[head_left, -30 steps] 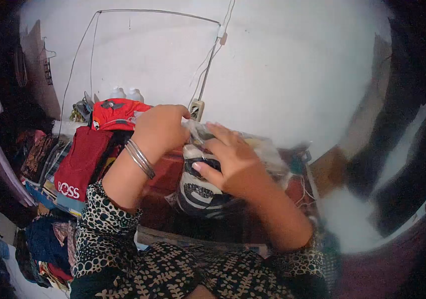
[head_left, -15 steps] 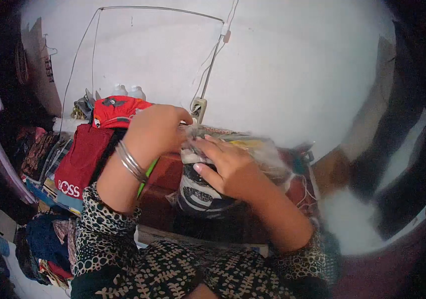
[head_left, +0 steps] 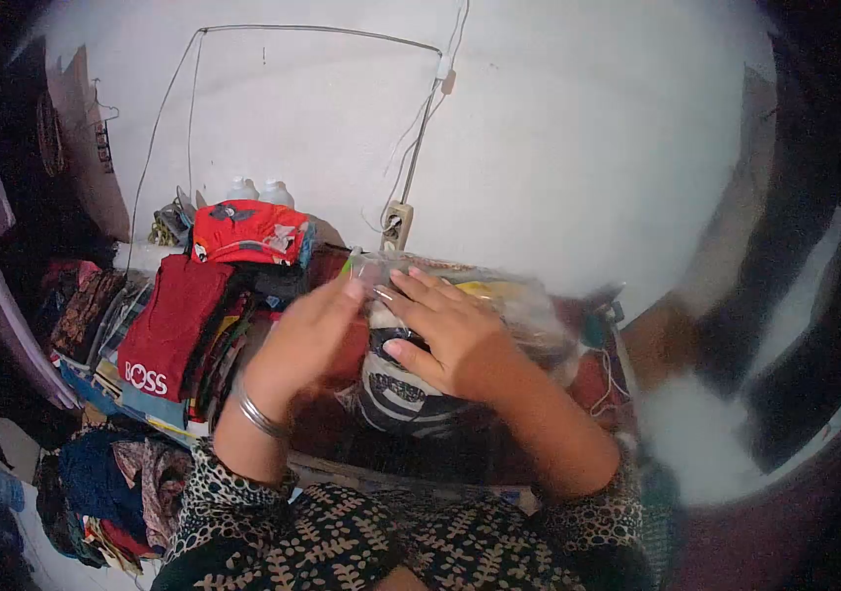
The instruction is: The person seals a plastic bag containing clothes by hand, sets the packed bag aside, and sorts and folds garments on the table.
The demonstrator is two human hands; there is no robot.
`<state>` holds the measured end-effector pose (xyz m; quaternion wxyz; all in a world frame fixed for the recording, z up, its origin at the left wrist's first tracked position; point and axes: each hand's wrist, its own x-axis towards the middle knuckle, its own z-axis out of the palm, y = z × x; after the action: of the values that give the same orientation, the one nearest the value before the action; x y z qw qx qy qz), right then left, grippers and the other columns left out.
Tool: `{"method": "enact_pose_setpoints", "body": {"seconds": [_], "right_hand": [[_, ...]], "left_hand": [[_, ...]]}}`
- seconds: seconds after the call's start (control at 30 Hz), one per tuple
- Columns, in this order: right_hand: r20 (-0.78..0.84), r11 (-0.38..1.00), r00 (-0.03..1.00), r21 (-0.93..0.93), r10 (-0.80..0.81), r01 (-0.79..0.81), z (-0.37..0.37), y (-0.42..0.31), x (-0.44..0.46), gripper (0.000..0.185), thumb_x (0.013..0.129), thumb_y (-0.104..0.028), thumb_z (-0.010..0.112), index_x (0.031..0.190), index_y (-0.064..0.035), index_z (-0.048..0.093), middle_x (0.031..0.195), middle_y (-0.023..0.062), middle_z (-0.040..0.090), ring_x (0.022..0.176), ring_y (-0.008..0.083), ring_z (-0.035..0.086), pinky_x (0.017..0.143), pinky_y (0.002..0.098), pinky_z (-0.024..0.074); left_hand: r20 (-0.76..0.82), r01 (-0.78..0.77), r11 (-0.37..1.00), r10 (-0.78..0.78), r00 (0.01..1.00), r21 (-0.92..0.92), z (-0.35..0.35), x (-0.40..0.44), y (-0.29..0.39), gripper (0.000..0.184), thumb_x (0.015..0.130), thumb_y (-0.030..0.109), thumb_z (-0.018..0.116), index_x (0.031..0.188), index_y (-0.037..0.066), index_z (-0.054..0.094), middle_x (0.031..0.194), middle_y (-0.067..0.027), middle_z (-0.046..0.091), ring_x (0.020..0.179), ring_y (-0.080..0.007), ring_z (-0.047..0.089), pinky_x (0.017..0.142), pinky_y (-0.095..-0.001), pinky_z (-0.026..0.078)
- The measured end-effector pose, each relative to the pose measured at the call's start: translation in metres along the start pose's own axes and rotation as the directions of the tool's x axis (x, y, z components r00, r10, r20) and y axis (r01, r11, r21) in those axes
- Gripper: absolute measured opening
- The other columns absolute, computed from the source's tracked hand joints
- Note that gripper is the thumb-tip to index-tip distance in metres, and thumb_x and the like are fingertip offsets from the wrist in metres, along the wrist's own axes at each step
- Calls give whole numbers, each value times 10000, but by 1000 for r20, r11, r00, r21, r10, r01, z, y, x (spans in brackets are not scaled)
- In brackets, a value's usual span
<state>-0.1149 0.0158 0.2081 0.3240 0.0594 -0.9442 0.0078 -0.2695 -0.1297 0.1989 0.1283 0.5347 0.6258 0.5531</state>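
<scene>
A clear plastic bag (head_left: 406,389) of folded black-and-white clothing lies in front of me, with its upper end gathered under my hands. My right hand (head_left: 455,340) rests flat across the top of the bag, fingers spread and thumb apart. At the bag's upper left edge, my left hand (head_left: 307,335), with silver bangles (head_left: 261,414) on its wrist, pinches the clear plastic; its fingers partly hide the grip. A small bright green bit shows just above the left fingertips, too little of it to name.
More bagged clothing (head_left: 509,295) lies behind my right hand. To the left are a maroon BOSS garment (head_left: 169,325), a red printed garment (head_left: 248,234) and a heap of clothes (head_left: 110,483) lower down. A power socket (head_left: 396,227) stands by the white wall (head_left: 588,148).
My left hand has come down and slightly left from its raised, bent pose, uncovering the clothes behind it. The right hand stays on the bag. The whole view has shifted slightly.
</scene>
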Motion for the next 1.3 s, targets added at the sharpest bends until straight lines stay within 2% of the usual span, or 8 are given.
{"method": "enact_pose_setpoints", "body": {"seconds": [0.13,0.23,0.47,0.63,0.77,1.03,1.13,1.3], "right_hand": [[-7,997,1000,-70,-23,23,1,-2,-2,436,855,-371,621,1082,1,615,1259,225,548,1216,383,490,1024,465,390],[-116,990,991,-133,-68,52,-5,-8,1,381,809,-325,656,996,5,623,1160,205,577,1098,376,537,961,451,430],[-130,994,985,0,-112,113,-8,-8,-9,341,748,-240,690,960,17,620,1006,177,576,934,345,549,850,434,462],[-143,980,971,30,-192,198,-10,-5,-12,349,738,-218,678,980,26,616,1020,186,606,928,366,582,851,437,479],[-131,980,973,36,-189,195,-10,-4,-16,341,729,-201,663,985,18,616,1055,194,617,970,366,597,880,435,482],[-118,918,992,388,-38,81,-32,2,-28,312,763,-99,582,1056,-11,641,1104,174,646,1076,345,603,963,433,458],[-132,998,991,59,30,-22,-34,3,-26,302,780,-125,584,1057,-14,630,1120,186,620,1036,353,599,920,440,474],[-22,999,999,21,31,-30,-27,-4,-29,303,794,-112,600,1077,-11,638,1118,173,624,1069,338,587,932,428,468]], "left_hand": [[-101,2,958,-32,994,-287,37,5,2,554,966,295,503,1355,-88,410,1311,-264,524,1253,-284,498,1018,-335,390],[-167,1,994,-19,986,-108,41,8,8,594,938,290,547,1354,-105,396,1302,-283,521,1237,-291,509,1023,-331,382],[-270,-61,990,24,963,-127,56,13,-5,715,914,117,601,1471,-45,182,1382,-223,445,1253,-248,454,1039,-326,363],[-359,-174,950,72,930,-261,67,12,-1,836,856,88,644,1455,-100,93,1416,-311,374,1322,-273,397,1059,-321,340],[-361,-158,959,64,930,-237,67,12,1,792,860,60,619,1451,-105,118,1417,-311,368,1309,-276,410,1056,-320,344],[-351,-157,978,100,931,-140,63,11,-10,648,857,43,549,1434,-63,272,1385,-255,447,1289,-273,452,1061,-330,343],[-377,-200,960,113,919,-199,68,11,-15,626,861,29,535,1424,-70,279,1380,-248,452,1287,-270,452,1068,-336,338],[-442,-208,959,104,891,-193,75,3,-20,582,876,16,506,1413,-70,299,1376,-233,458,1286,-264,454,1075,-342,331]]}}
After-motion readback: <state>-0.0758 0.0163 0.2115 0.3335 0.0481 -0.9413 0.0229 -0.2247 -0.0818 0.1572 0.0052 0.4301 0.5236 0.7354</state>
